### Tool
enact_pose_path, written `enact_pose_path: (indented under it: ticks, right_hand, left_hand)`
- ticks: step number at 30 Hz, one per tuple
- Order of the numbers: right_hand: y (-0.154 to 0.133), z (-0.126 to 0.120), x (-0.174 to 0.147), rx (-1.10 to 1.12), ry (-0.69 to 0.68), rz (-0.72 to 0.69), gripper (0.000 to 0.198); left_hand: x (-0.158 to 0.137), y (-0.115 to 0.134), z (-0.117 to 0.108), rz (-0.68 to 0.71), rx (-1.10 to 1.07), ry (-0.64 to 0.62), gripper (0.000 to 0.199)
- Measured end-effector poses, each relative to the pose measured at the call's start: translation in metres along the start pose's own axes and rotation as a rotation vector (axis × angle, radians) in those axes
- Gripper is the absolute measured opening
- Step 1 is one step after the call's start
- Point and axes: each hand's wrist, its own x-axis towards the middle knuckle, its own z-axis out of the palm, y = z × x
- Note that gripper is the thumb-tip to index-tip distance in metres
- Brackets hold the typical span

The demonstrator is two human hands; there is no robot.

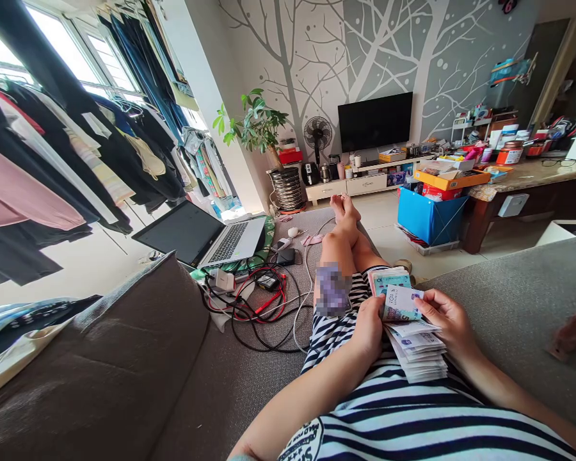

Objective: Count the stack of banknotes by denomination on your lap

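My left hand (pixel 369 325) is closed around the left edge of several banknotes over my lap. My right hand (pixel 447 317) pinches the right edge of the top banknote (pixel 399 305), which is white and teal with a printed 5. Below it, a thick fanned stack of banknotes (pixel 420 355) hangs toward my striped clothing (pixel 379 400); how it is gripped is partly hidden. Just beyond my hands, another pile of teal and pink banknotes (pixel 390 280) rests on my thighs. A pixelated purple object (pixel 333 294) lies on my leg.
On the grey sofa (pixel 264 378) to my left are an open laptop (pixel 225 240), tangled cables (pixel 269 320) and a black adapter (pixel 286 257). A blue storage box (pixel 431 216) stands on the floor at right, beside a cluttered table (pixel 532 171).
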Motion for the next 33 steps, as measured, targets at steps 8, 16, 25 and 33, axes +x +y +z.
enact_pose_path:
  ticks: [8, 16, 25, 33]
  right_hand:
    - [-0.0036, 0.0005, -0.001, 0.033, 0.001, 0.014, 0.039]
    - [-0.001, -0.0006, 0.0002, 0.009, -0.007, 0.014, 0.04]
    - [0.002, 0.0001, 0.0003, 0.055, -0.011, 0.045, 0.038]
    - [0.0003, -0.0006, -0.0019, 0.097, -0.042, 0.038, 0.036]
  left_hand:
    - [0.0017, 0.0007, -0.0008, 0.027, 0.039, -0.024, 0.023]
    - [-0.0014, 0.0038, 0.0018, 0.033, 0.047, -0.024, 0.024]
    - [-0.0041, 0.0063, 0.0041, 0.015, 0.036, -0.042, 0.024]
    - [-0.0047, 0.006, 0.0047, 0.01, 0.014, -0.038, 0.022]
